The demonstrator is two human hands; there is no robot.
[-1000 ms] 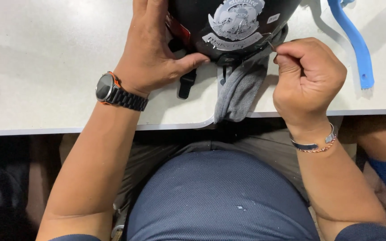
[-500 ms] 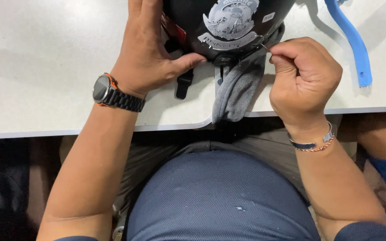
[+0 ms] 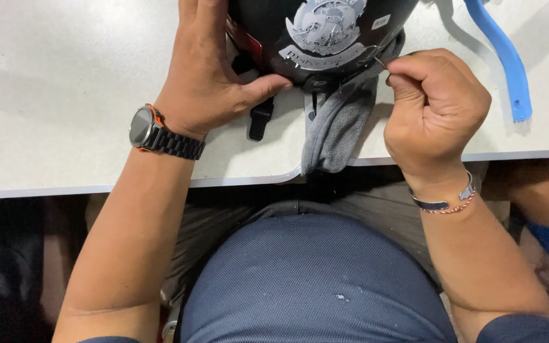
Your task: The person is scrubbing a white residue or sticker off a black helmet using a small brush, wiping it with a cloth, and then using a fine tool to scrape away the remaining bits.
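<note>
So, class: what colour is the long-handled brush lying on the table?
Blue handle, pale bristles: brush, seen in the head view.
</note>
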